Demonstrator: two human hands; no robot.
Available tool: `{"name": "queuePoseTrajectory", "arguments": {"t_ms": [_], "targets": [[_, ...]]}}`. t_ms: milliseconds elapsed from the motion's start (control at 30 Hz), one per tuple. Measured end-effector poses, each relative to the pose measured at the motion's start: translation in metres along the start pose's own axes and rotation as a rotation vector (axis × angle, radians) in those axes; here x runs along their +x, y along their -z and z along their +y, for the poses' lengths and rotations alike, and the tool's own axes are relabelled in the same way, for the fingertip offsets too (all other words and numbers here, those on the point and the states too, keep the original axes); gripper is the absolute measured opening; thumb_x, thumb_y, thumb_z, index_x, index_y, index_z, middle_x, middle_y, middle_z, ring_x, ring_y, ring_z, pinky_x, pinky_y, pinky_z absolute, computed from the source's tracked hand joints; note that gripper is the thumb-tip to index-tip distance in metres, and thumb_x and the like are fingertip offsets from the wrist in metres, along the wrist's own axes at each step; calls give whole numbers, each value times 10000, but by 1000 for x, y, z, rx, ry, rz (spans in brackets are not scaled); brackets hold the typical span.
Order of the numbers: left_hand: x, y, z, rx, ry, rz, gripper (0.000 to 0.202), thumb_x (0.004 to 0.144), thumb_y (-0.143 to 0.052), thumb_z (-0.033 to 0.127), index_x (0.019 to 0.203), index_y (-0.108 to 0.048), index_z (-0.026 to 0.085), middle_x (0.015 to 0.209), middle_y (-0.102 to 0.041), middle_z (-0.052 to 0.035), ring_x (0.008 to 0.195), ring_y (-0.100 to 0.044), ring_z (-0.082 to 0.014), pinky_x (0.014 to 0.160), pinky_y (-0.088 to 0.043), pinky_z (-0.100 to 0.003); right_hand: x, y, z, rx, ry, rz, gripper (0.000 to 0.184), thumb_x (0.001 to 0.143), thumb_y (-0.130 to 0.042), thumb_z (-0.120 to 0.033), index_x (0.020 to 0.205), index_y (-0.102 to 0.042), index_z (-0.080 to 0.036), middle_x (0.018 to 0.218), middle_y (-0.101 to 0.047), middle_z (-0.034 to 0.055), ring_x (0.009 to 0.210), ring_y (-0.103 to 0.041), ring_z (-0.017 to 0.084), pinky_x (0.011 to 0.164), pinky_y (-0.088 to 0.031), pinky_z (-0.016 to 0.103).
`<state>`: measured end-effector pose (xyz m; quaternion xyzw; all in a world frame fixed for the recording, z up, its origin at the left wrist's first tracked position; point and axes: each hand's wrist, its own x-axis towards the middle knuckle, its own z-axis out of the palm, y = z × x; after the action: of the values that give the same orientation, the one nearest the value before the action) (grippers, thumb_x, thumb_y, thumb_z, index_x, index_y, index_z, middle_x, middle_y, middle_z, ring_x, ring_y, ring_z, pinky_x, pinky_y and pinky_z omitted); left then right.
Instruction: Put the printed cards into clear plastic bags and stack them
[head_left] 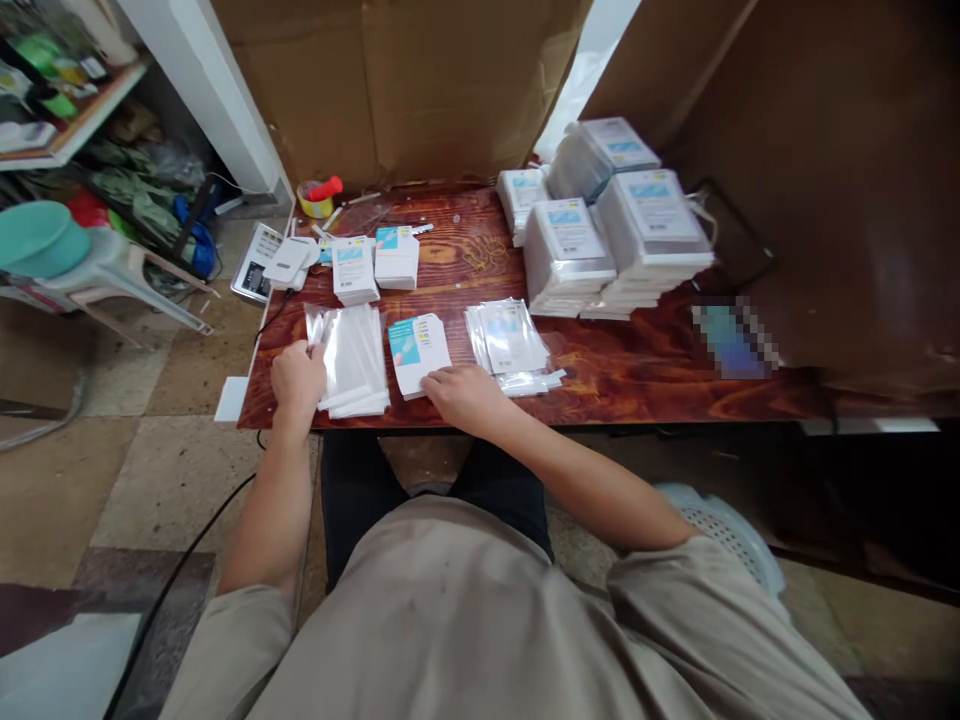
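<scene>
Packs (570,228) look done, upper right; cards (417,350) at my right hand (461,395) and sleeves (350,355) at my left hand (298,382) remain, grips unclear.

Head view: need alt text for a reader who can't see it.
Left hand at the left edge of clear plastic sleeves, right hand at the near edge of a stack of printed cards, on a red-brown wooden table. To the right lie sleeved cards, with taller stacks behind.
</scene>
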<state>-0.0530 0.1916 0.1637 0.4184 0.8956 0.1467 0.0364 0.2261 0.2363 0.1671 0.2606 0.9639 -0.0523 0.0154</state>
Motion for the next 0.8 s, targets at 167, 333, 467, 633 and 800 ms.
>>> {"name": "queuePoseTrajectory", "arguments": {"t_ms": [167, 333, 467, 633, 800], "targets": [[-3, -1, -3, -110, -54, 102, 359, 978, -492, 360, 1062, -767, 145, 1093, -755, -197, 1022, -707, -328, 924, -509, -431, -22, -10, 15, 165, -159, 499, 299, 1049, -457, -246, 1123, -740, -183, 1101, -769, 86, 993, -699, 190, 820, -487, 295], [0, -14, 2, -616, 35, 133, 313, 960, -556, 420, 1025, -655, 130, 931, -764, -120, 750, -721, -188, 733, -562, -294, -39, -9, 13, 645, -579, 883, 375, 1021, -515, -470, 990, -765, -193, 886, -756, 75, 773, -687, 194, 750, -542, 319], [3, -21, 9, -621, 16, 103, 349, 988, -515, 464, 981, -649, 142, 880, -748, -90, 714, -709, -173, 702, -544, -271, -38, -19, 0, 1118, -634, 851, 366, 941, -628, -529, 1023, -745, -193, 839, -735, 40, 680, -653, 178, 650, -538, 299], [2, -26, 10, -295, -163, 153, 279, 984, -516, 296, 1068, -727, 133, 1097, -722, -143, 1055, -677, -246, 986, -484, -337, -32, -32, -8, 1194, -629, 794, 368, 917, -653, -544, 974, -735, -189, 818, -721, 40, 685, -646, 175, 649, -545, 295], [-1, -31, 8, -278, -95, 204, 265, 1008, -500, 295, 1180, -645, 155, 1087, -727, -106, 1023, -677, -245, 970, -470, -345, -21, -26, -12, 1421, -609, 718, 436, 882, -661, -601, 1012, -667, -185, 791, -700, 26, 554, -596, 146, 526, -509, 279]]}}
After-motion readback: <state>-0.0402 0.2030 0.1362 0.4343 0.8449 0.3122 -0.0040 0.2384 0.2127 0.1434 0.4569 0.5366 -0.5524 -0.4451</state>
